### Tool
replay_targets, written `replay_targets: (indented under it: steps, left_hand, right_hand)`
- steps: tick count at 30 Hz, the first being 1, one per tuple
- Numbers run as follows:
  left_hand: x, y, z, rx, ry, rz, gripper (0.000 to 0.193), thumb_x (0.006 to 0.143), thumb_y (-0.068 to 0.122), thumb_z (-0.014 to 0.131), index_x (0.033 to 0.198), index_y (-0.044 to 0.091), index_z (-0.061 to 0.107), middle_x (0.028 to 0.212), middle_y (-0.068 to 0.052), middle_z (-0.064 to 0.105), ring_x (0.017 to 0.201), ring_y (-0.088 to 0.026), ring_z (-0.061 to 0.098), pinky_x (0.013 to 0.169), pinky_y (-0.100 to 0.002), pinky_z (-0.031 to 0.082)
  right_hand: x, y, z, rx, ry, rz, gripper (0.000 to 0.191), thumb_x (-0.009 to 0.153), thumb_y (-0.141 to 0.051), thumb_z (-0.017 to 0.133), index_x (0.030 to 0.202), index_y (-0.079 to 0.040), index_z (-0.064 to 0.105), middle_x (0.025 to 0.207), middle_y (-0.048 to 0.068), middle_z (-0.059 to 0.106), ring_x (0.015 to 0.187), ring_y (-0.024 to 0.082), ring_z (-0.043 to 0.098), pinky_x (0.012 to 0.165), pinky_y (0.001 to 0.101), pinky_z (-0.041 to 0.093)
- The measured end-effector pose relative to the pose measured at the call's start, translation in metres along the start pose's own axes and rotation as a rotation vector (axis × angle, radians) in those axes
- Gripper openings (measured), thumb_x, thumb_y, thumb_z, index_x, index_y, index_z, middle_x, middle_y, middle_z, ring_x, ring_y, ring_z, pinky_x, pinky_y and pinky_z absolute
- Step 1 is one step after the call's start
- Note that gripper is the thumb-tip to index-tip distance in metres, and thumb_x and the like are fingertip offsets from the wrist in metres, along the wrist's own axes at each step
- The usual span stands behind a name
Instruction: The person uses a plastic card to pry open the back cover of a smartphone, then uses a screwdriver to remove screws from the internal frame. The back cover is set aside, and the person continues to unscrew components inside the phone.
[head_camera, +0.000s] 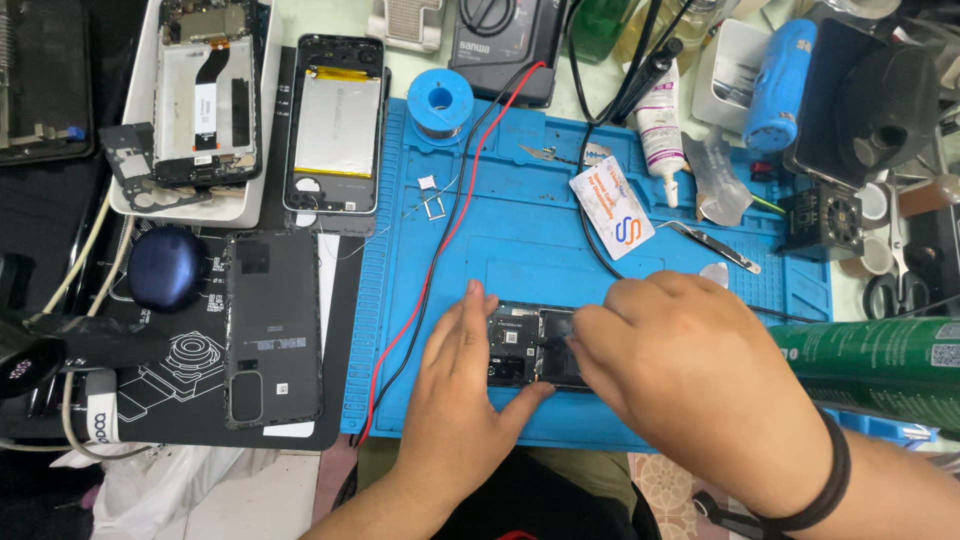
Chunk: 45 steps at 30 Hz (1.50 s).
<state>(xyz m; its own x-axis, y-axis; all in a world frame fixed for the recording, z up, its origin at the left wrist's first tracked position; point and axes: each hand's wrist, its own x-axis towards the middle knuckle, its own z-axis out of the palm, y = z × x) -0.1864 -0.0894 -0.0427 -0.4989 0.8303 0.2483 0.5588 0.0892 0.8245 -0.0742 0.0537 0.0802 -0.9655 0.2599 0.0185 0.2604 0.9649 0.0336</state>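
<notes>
Blue silicone mat (500, 215) covers the middle of the surface, and on its lower edge lies an opened phone (530, 345), its dark inner parts showing. The left hand (455, 400) lies flat against the phone's left side, fingers stretched out and thumb hooked under its lower edge — a loose, steadying grip, not clenched. The right hand (690, 375) comes in from the lower right of the frame and covers the phone's right end; its fingers (590, 335) curl down onto the phone, but whether they pinch anything cannot be told. A black band sits on that wrist.

Phones and phone parts, counted: the one under the hands, a second opened phone (335, 125) with a silver battery at top centre-left, a third stripped phone (205, 90) in a white tray (135, 120) at upper left, and one black back cover (272, 325) lying on a dark printed mat (170, 360) at lower left.

One blue solder spool (440, 100) stands at the mat's upper left corner. Two wires, one red (440, 240) and one black, run from a meter (505, 45) at the top down the mat's left side. One card (612, 205) and one pair of tweezers (715, 245) lie on the mat above the right hand. One green can (880, 370) lies at the right edge.
</notes>
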Motion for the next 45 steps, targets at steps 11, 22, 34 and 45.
replay_targets:
  steps: [11, 22, 34, 45]
  left_hand:
    - [-0.014, -0.001, -0.002, -0.004, -0.007, 0.09, 0.103, 0.073, 0.02, 0.09, 0.153, -0.01, 0.031, 0.138, -0.023, 0.06, 0.135, -0.042, 0.052, 0.111, -0.046, 0.042]
    - [-0.015, 0.008, -0.007, 0.089, 0.019, 0.082, 0.061, 0.076, 0.029, 0.085, 0.125, -0.002, 0.067, 0.141, -0.026, 0.054, 0.137, -0.046, 0.044, 0.111, -0.05, 0.039]
    - [-0.009, 0.01, -0.002, 0.131, 0.041, 0.065, 0.05, 0.082, 0.028, 0.082, 0.119, -0.004, 0.071, 0.14, -0.029, 0.054, 0.134, -0.046, 0.047, 0.11, -0.05, 0.04]
    - [0.002, 0.014, -0.008, 0.096, 0.068, 0.096, 0.024, 0.086, 0.021, 0.08, 0.104, 0.006, 0.078, 0.135, -0.022, 0.061, 0.132, -0.044, 0.049, 0.108, -0.049, 0.042]
  right_hand:
    - [0.008, -0.005, -0.014, 0.127, -0.181, -0.062, 0.026, 0.089, -0.032, 0.065, 0.106, -0.013, 0.061, 0.08, 0.007, 0.061, 0.078, 0.033, 0.065, 0.069, 0.0464, 0.051]
    - [0.0, -0.011, -0.014, 0.253, -0.029, -0.014, 0.032, 0.082, -0.021, 0.073, 0.112, -0.015, 0.064, 0.083, 0.01, 0.058, 0.079, 0.035, 0.061, 0.068, 0.0463, 0.049]
    - [-0.004, -0.007, -0.006, 0.397, 0.084, -0.034, 0.028, 0.082, -0.014, 0.067, 0.11, -0.011, 0.067, 0.087, 0.011, 0.064, 0.079, 0.034, 0.065, 0.064, 0.0436, 0.051]
    - [-0.03, 0.029, 0.002, 0.725, 0.085, 0.474, 0.019, 0.073, -0.017, 0.081, 0.09, -0.008, 0.076, 0.08, 0.005, 0.073, 0.072, 0.017, 0.073, 0.063, 0.0308, 0.055]
